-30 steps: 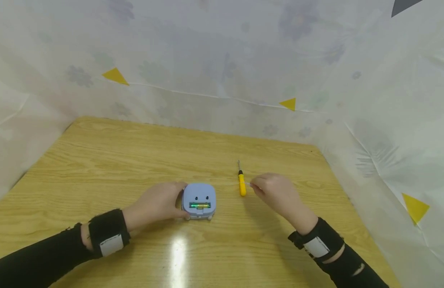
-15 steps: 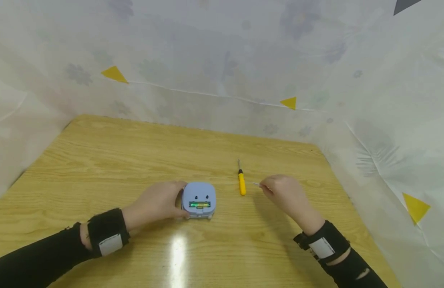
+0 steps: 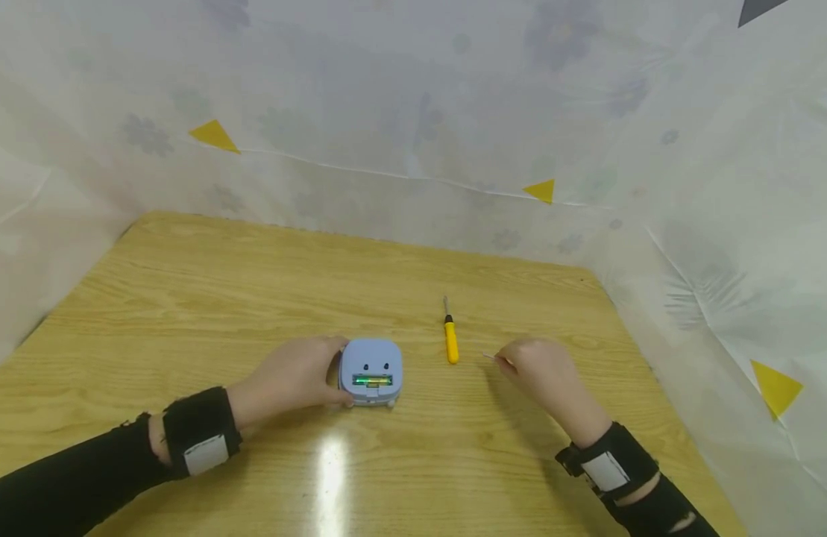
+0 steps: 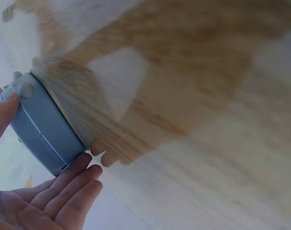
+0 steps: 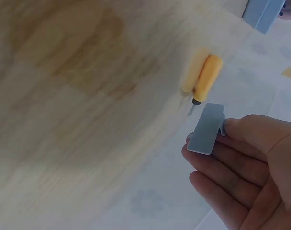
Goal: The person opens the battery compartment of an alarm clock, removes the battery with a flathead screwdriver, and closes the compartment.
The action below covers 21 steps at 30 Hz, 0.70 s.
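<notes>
A light blue rounded box-shaped device (image 3: 370, 356) rests on the wooden table, its top bearing two dark spots and an uncovered slot with a green and gold battery (image 3: 373, 381) inside. My left hand (image 3: 295, 375) holds its left side, thumb at the near corner and fingers along the far side; the left wrist view shows small round feet on the device (image 4: 45, 122). Between thumb and fingers my right hand (image 3: 541, 377) pinches a small flat battery cover (image 5: 206, 128), light blue-grey with a tab. In the head view only its thin edge shows, right of the screwdriver (image 3: 451, 341).
The screwdriver, with a yellow handle and black collar, lies between the device and my right hand, tip toward the far edge. Pale patterned sheeting (image 3: 386, 112) with yellow triangles (image 3: 215, 136) stands behind and beside the wooden table (image 3: 252, 283).
My right hand has moved right and slightly nearer to me with the battery cover, away from the screwdriver. The left hand and the device have stayed in place.
</notes>
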Tool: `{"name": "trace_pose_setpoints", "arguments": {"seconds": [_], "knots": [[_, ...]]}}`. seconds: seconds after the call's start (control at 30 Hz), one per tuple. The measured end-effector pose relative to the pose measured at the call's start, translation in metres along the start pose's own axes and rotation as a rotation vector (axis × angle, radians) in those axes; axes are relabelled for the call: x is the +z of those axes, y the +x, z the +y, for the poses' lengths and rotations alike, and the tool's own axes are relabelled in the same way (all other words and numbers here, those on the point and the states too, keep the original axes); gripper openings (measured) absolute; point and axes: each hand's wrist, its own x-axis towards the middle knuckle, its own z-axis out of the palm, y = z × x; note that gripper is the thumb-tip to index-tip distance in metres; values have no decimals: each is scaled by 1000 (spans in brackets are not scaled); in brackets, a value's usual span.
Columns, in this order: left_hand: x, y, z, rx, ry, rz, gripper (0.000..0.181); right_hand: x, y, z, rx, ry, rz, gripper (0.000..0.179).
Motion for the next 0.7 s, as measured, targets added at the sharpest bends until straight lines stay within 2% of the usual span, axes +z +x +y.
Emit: {"name": "trace_pose_setpoints", "arguments": {"seconds": [0.27, 0.5, 0.7], "knots": [[1, -1, -1, 8, -5, 13, 86, 3, -6, 2, 57, 7, -105, 44], [1, 0, -1, -2, 2, 4, 87, 4, -9, 3, 47, -9, -134, 38], [1, 0, -1, 3, 9, 4, 87, 8, -11, 3, 58, 2, -165, 42]]}}
